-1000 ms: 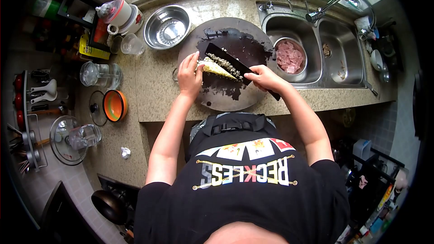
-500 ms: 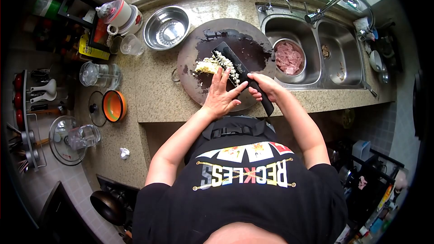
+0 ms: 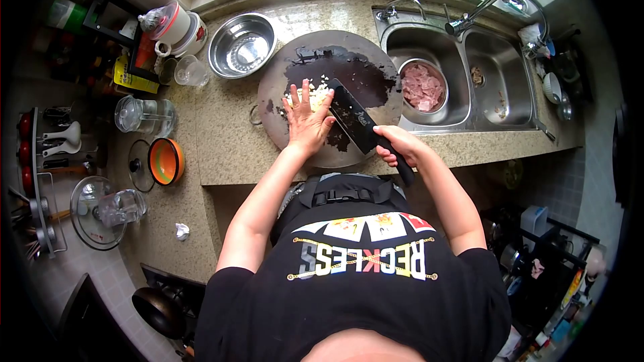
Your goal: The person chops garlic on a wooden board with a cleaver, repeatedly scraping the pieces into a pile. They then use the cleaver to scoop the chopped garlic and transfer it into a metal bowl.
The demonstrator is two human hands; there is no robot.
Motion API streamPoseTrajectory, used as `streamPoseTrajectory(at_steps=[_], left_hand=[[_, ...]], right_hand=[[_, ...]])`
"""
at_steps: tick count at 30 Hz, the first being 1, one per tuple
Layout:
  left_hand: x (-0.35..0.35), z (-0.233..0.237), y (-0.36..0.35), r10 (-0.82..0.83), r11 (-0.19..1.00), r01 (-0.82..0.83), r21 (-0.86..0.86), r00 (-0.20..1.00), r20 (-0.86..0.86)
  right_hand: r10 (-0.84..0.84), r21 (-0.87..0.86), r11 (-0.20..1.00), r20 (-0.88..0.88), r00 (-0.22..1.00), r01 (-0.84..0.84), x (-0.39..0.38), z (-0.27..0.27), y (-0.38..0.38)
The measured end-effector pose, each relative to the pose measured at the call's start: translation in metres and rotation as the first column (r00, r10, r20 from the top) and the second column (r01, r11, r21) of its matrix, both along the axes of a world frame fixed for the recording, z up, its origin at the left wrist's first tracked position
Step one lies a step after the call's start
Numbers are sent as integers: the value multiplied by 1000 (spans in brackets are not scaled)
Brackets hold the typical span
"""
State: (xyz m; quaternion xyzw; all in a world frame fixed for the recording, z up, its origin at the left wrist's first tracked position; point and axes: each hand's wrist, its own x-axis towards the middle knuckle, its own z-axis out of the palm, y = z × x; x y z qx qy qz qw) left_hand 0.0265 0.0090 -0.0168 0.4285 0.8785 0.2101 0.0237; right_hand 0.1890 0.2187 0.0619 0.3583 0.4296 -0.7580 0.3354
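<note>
On the round chopping board (image 3: 282,60), its surface dark and wet in the middle, lies a small heap of finely chopped pale food (image 3: 316,96), perhaps garlic. My left hand (image 3: 308,121) rests over the heap with fingers spread and hides part of it. Wrapped round the black handle of a cleaver (image 3: 354,117), my right hand (image 3: 397,145) holds the blade slanting up and left, beside the heap. The blade's tip is close to my left fingers.
A steel bowl (image 3: 242,45) stands left of the board. Raw pink meat (image 3: 423,86) fills a bowl in the left basin of the sink (image 3: 463,104). An orange bowl (image 3: 166,161), a glass jug (image 3: 144,115) and a pot lid (image 3: 100,213) stand at the left.
My left hand has moved left onto the chopped heap. The cleaver has shifted slightly right and down, and its blade no longer carries the white pieces seen on it before.
</note>
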Motion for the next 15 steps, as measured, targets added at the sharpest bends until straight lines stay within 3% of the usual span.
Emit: streamPoseTrajectory(at_steps=[3,5,7,9,10,11,14,15], left_hand=[[-5,-6,-6,27,999,-28,25,999,22],[-9,-9,-13,30,999,-31,42,999,22],[-14,-5,-21,-20,981,-20,193,979,204],[-21,2,-27,-13,975,-34,220,978,208],[-26,6,-30,-23,952,-63,298,961,276],[-30,11,-32,-39,923,-97,372,939,341],[-46,17,-36,-15,884,-175,434,916,400],[-48,24,-35,-4,877,-192,440,913,407]], right_hand=[[-6,95,995,-21,1000,7,8,16,0],[-16,275,961,-66,998,33,12,26,-2],[34,352,936,-129,991,14,18,24,1],[307,640,766,-290,906,-55,22,21,3],[499,847,528,-360,789,52,20,14,1],[499,847,529,-361,788,53,23,13,1],[636,963,264,-212,742,49,18,43,-13],[637,963,264,-213,741,50,18,42,-15]])
